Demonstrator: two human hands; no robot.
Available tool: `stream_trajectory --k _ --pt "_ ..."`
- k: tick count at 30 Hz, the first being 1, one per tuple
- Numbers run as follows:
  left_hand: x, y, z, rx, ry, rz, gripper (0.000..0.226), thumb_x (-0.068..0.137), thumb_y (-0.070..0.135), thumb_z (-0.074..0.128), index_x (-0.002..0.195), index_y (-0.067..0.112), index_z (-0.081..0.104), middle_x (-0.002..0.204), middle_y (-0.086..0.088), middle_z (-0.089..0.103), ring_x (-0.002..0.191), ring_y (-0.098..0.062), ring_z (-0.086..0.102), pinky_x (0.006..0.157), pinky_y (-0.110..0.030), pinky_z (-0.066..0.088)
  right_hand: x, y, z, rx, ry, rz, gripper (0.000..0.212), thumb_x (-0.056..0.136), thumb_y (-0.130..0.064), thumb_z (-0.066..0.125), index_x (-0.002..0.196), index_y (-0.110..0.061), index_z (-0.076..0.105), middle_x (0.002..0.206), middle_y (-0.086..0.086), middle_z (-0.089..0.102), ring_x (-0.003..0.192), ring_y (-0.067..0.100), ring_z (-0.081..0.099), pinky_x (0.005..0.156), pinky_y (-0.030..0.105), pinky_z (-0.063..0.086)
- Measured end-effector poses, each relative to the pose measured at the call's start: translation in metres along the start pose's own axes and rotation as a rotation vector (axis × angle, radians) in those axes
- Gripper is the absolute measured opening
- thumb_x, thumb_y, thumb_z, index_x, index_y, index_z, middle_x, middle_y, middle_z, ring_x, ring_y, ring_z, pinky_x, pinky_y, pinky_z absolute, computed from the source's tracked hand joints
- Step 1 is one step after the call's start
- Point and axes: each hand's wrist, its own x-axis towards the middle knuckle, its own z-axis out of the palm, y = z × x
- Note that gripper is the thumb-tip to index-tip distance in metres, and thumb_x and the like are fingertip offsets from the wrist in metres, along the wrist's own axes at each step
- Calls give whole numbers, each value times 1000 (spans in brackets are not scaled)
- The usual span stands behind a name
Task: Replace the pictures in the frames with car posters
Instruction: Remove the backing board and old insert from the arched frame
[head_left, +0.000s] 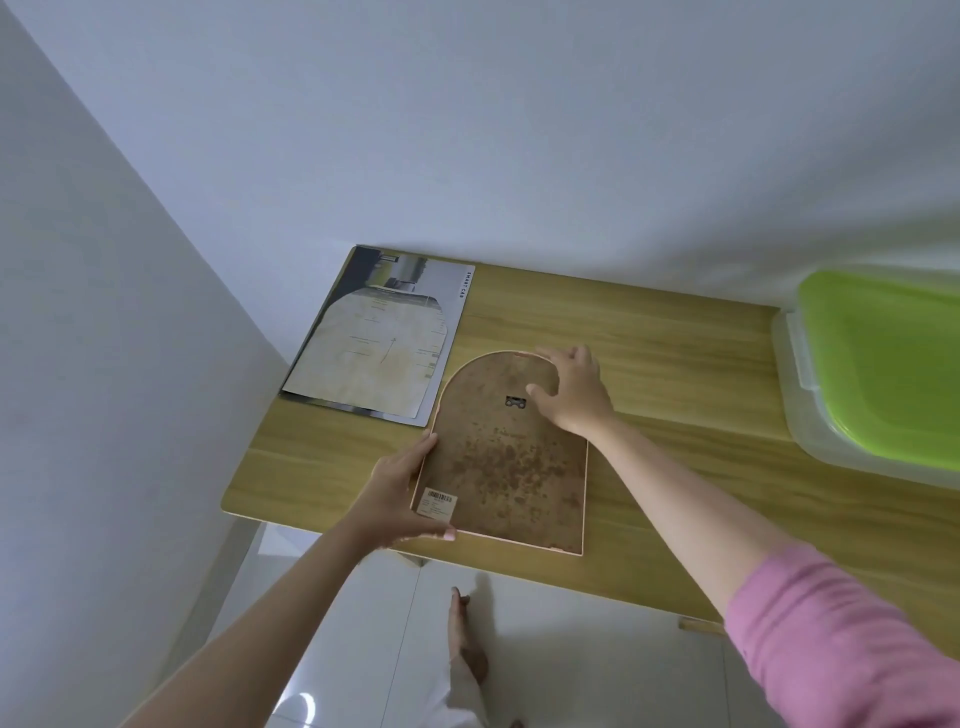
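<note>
While left hand (397, 493) grips frame (506, 457) at 8 o'clock, right hand (571, 395) fingers spread on its back; stiff, light, glass likely fragile—hold edges.

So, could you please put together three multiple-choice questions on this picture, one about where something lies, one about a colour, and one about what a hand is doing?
1. Where does the poster lie on the table?
A. At the far left corner
B. Under the box
C. On the floor

2. What colour is the lid of the plastic box?
A. Red
B. Green
C. Black

3. What is the left hand doing?
A. Hanging idle
B. Pressing flat on the poster
C. Holding the lower left edge of the frame

Answers:
1. A, since the poster sits by the wall corner, beyond the frame.
2. B, since the lid shows bright green through the clear rim.
3. C, since its thumb and fingers wrap the frame's edge near the barcode label, while the right hand touches the arched top.
</note>
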Motion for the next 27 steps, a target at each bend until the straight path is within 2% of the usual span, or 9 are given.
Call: stream_trajectory --k 5,11,14,17,23,27 --pt "-3 0 0 37 1 40 131 35 76 73 144 41 10 151 10 24 127 -16 31 104 -48 40 22 -4 -2 -163 -174 -39 56 83 -48 58 135 -36 43 123 7 35 122 29 30 95 44 39" --pt "-6 7 0 64 22 42 129 38 75 71 145 39 9 144 24 18 124 -14 28 106 -46 37 34 -6 -2 -125 -240 14 62 77 -49 66 133 -33 45 130 11 33 129 32 24 102 48 33" --pt "-6 11 1 76 35 43 126 44 63 78 146 37 9 145 24 17 125 -15 26 109 -45 33 38 -9 -4 -97 -250 57 64 74 -47 72 131 -33 47 135 12 30 133 33 20 104 47 29" --pt "-7 15 1 100 41 34 123 52 49 84 147 32 8 151 15 18 128 -17 24 111 -42 26 45 -15 -6 -60 -266 118 64 70 -41 77 127 -31 50 137 13 28 133 32 19 105 44 27" --pt "-5 15 2 120 26 -1 126 50 51 84 148 32 7 153 14 17 129 -17 21 110 -41 25 56 -24 -12 -70 -353 196 67 65 -38 82 125 -28 52 138 11 33 128 32 25 96 35 30" --pt "-5 16 2 122 21 1 126 49 52 84 147 34 7 153 14 18 127 -17 23 110 -41 27 58 -22 -19 54 -395 241 58 59 -28 87 108 -26 54 134 9 41 125 29 36 99 39 39"
